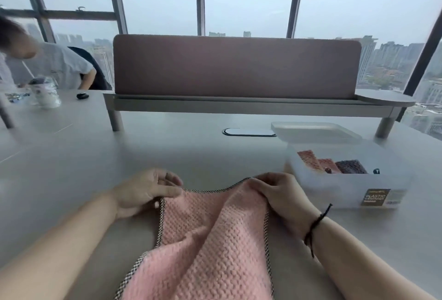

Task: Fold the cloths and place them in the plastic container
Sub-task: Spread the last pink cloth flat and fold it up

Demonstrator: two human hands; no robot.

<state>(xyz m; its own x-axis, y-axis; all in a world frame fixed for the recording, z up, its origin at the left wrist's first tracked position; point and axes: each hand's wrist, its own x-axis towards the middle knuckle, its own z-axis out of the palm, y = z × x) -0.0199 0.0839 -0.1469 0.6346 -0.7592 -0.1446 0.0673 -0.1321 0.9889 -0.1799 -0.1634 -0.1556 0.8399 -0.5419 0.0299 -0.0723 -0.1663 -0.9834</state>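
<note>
While the pink waffle-weave cloth with checked trim [210, 240] is lying rumpled on the grey table [119, 156], the left hand [143, 192] is pinching its far-left corner. The right hand [277, 194] is gripping the far-right corner. The clear plastic container [346, 187] is sitting just right, holding folded cloths [332, 164].

The cloth [210, 235] lies on the table [167, 151] at lower centre, my left hand [143, 192] at its upper left corner, my right hand [277, 192] at its upper right corner. The plastic container [346, 184] sits right of my right hand with folded cloths [332, 164] inside; its lid [315, 132] lies just behind it, before the desk divider [236, 67]
</note>
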